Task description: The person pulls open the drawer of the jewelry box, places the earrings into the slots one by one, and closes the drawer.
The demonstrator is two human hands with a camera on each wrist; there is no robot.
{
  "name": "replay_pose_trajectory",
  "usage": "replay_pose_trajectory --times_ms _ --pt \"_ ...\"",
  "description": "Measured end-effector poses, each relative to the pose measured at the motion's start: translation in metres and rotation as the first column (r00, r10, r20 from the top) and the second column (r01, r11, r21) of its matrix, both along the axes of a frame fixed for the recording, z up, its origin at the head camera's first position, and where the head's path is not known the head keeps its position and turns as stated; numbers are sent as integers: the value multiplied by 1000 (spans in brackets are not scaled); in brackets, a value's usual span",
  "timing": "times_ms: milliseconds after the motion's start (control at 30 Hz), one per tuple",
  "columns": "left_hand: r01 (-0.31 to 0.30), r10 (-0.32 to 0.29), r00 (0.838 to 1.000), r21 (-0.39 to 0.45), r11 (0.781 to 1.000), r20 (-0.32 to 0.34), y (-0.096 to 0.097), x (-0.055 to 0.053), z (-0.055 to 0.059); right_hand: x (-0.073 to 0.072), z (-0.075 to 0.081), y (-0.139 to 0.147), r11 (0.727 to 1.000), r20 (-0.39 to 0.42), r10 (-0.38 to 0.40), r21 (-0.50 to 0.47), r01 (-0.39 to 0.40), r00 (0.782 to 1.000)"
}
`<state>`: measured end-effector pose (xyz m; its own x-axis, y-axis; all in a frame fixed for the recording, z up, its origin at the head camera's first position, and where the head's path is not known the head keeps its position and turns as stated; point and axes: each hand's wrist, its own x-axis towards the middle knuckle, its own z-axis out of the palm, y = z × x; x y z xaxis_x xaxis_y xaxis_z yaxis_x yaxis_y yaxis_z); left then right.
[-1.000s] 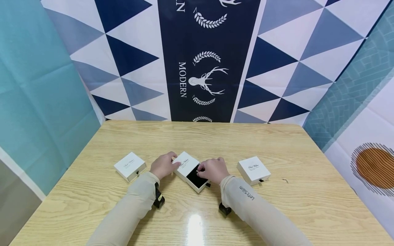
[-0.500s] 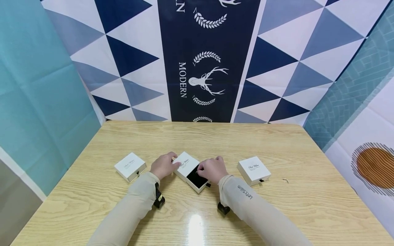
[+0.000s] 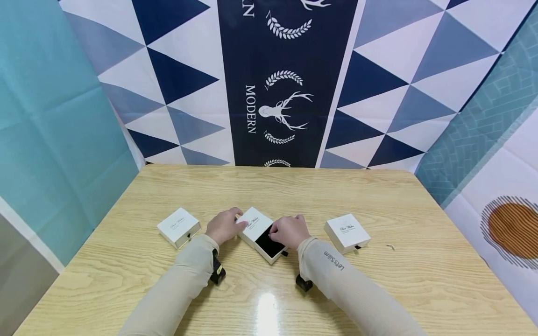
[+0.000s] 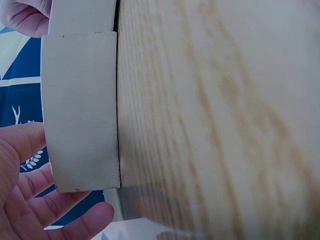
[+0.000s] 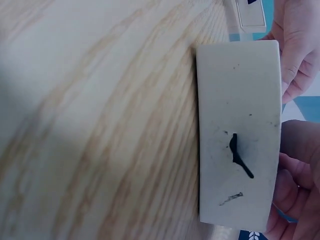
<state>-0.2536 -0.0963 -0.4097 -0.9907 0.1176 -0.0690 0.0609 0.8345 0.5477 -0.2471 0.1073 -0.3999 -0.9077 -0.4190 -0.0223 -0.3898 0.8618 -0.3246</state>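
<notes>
In the head view, a white drawer-style gift box [image 3: 254,225] lies mid-table, its black-lined tray [image 3: 269,243] slid partway out toward the right front. My left hand [image 3: 224,226] grips the outer sleeve, thumb on the near top edge and fingers round the far end. The left wrist view shows this thumb [image 4: 22,140] against the sleeve's side. Over the tray, my right hand [image 3: 291,232] has its fingertips pinched together at the black lining. A tiny silvery piece shows faintly at those fingertips; its kind is too small to tell. The tray's black pull tab [image 5: 239,155] hangs from its front.
A closed white gift box [image 3: 178,227] sits to the left, and another closed white gift box [image 3: 347,232] to the right. A small thin pale thing [image 3: 391,247] lies farther right on the wooden table [image 3: 336,189]. Patterned cloth [image 3: 277,93] hangs behind.
My right hand has shifted very slightly, its fingertips lower into the tray, and the silvery piece there shows less. The left hand and the boxes keep their places.
</notes>
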Motion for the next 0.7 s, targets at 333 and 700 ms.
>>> replay_pose_trajectory --times_ms 333,700 --pt "-7 7 1000 -12 1000 5 0 -1 1 0 0 -4 1000 8 -4 10 4 1000" --pt "-4 4 1000 -5 1000 10 0 -1 1 -2 5 8 995 -22 6 -96 -8 1000"
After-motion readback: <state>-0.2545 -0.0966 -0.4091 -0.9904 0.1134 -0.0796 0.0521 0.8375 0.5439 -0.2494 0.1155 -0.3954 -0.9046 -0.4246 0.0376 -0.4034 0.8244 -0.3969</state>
